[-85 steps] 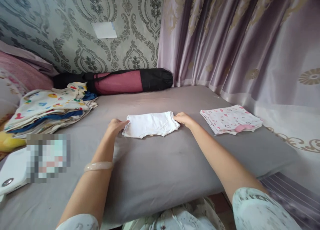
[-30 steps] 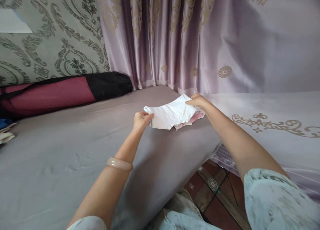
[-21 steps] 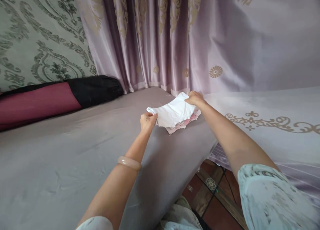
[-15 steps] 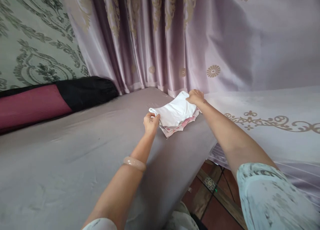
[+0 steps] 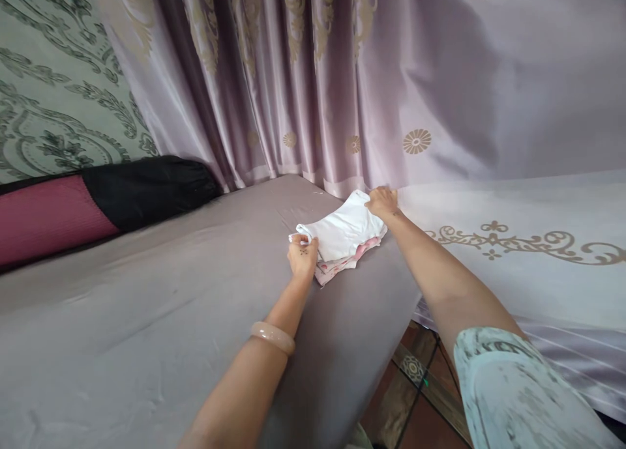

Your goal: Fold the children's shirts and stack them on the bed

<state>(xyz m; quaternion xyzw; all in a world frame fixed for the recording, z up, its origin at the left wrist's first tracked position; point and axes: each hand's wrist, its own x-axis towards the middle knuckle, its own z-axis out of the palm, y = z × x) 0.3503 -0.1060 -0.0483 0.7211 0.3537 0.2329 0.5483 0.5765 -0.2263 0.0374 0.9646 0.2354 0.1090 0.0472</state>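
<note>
A pair of white underpants (image 5: 345, 227) lies spread on top of a small stack of pink patterned cloth pieces (image 5: 337, 268), near the far corner of the bed. My left hand (image 5: 303, 255) pinches the near left end of the white underpants' waist edge. At the far right end, my right hand (image 5: 383, 202) has its fingers closed on the other end of the same edge. The fingertips of the right hand are partly hidden. Only the edges of the pink pieces show below the white cloth.
The bed (image 5: 147, 318) has a smooth grey sheet. A black and dark red padded roll (image 5: 151, 188) lies along its left far side. Purple curtains (image 5: 332, 110) hang behind and to the right. Tiled floor (image 5: 415, 384) shows past the bed's right edge.
The view has shifted slightly, so the stack and bed sit a little lower. My left hand stays on the white underpants' left end and my right hand on the other end.
</note>
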